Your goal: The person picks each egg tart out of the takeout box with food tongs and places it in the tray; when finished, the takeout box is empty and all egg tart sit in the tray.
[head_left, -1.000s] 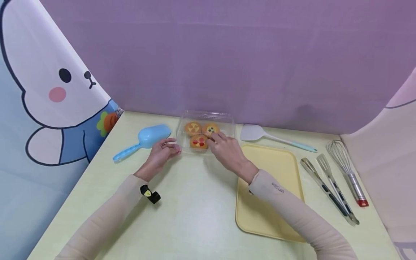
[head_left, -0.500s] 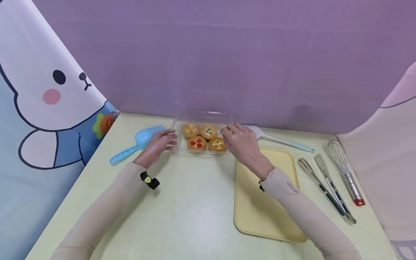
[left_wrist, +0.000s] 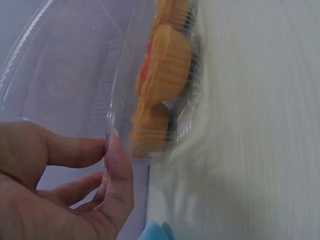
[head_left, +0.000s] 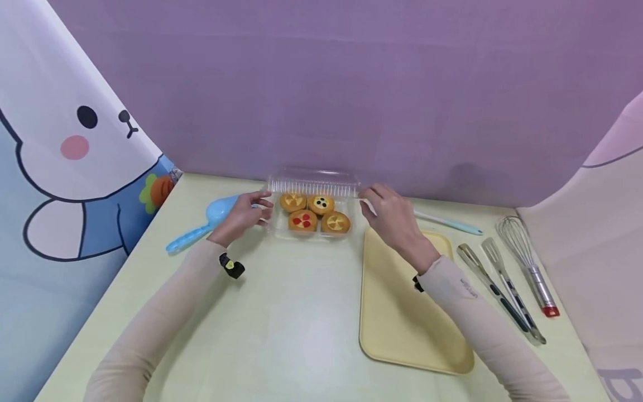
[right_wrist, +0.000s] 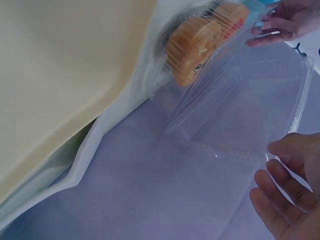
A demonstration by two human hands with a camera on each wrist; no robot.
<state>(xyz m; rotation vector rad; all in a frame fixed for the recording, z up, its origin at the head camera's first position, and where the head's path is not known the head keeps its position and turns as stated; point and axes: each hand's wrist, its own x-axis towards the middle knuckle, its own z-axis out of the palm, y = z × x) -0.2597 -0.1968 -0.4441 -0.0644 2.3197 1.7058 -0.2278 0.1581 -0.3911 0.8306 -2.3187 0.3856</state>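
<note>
A clear plastic container is standing open, its ridged lid tilting up behind the base.
Inside, a yellow-patterned pastry and a dark-dotted pastry are sitting at the back; a red-topped pastry and another yellow-patterned pastry are sitting in front, all round and golden. The left hand is pinching the container's rim; the right hand is pinching the lid's edge.
</note>
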